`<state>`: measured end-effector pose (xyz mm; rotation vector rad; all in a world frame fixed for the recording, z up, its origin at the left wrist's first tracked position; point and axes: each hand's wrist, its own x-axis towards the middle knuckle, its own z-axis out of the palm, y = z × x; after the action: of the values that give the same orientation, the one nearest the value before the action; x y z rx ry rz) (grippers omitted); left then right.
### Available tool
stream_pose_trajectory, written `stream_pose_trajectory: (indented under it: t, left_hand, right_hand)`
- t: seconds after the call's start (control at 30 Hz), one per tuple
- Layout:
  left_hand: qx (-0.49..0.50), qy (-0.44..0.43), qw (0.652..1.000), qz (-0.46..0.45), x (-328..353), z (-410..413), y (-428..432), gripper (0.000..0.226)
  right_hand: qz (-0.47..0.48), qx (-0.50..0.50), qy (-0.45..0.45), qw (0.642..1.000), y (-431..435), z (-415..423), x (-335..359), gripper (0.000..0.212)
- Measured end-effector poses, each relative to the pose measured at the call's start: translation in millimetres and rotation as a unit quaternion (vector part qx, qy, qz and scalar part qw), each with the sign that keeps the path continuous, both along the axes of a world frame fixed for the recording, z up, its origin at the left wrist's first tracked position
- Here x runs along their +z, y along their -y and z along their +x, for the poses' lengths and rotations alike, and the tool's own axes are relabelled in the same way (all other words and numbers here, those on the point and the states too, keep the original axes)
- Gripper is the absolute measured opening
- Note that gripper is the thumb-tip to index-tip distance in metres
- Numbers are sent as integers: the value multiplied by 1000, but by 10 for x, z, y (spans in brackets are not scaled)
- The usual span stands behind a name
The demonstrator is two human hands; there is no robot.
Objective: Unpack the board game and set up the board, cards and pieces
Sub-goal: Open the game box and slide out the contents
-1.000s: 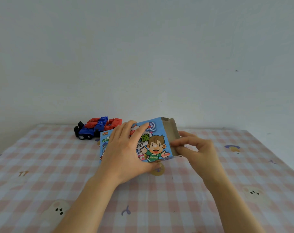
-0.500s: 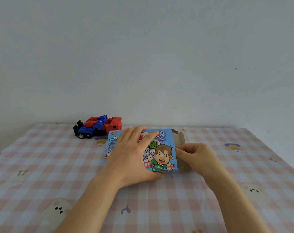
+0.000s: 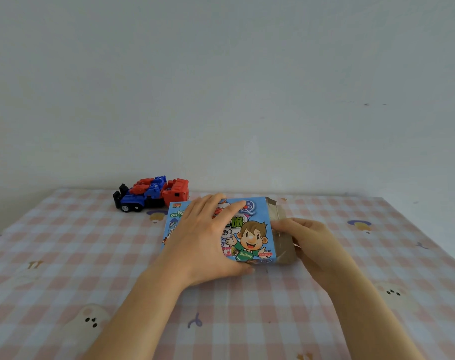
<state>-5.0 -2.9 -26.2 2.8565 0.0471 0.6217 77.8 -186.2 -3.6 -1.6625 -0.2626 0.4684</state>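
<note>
On game box [image 3: 249, 229]: "GO", big "Q", green "旅", "戏盘"

The box [image 3: 252, 237] is glossy cardboard, the tablecloth [image 3: 65, 255] matt, the truck [image 3: 153, 194] plastic.
</note>
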Motion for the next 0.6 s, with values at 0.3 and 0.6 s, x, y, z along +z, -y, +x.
stream_pose_trajectory:
  t: [0.3, 0.6]
  left_hand:
    - [4, 5, 1000, -13, 13, -18, -11, 108]
    - [19, -25, 999, -10, 32, -36, -27, 108]
  right_hand:
    - [151, -143, -101, 973, 30, 89, 15, 24]
    - [29, -136, 4, 990, 43, 73, 20, 19]
